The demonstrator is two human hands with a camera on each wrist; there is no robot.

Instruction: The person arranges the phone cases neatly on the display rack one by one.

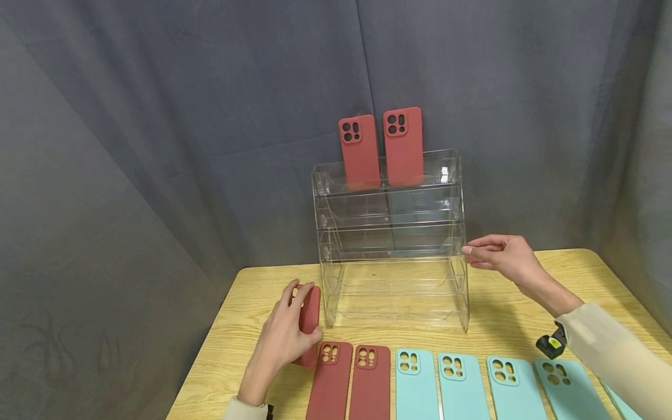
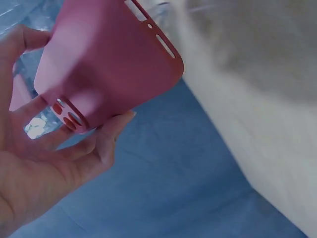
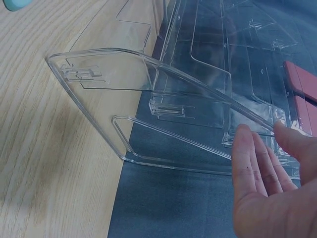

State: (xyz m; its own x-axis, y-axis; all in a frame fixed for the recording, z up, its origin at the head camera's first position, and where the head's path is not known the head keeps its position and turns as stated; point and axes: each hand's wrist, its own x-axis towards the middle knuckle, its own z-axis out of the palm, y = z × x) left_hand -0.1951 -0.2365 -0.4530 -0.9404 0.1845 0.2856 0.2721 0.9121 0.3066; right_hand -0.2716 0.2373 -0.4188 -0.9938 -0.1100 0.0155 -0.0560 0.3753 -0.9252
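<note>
A red phone case stands tilted at the left of the table, gripped by my left hand with thumb and fingers at its edges. In the left wrist view this case shows its hollow inside and camera cutouts. My right hand is at the right side of a clear acrylic tiered stand. The right wrist view shows the thumb at the side panel's edge and the fingers fairly straight along its outside. Two red cases, one left and one right, lean upright in the top tier.
Along the table's front lie two more red cases, one beside the other, then several mint-green cases to the right. Grey-blue curtain hangs behind the wooden table.
</note>
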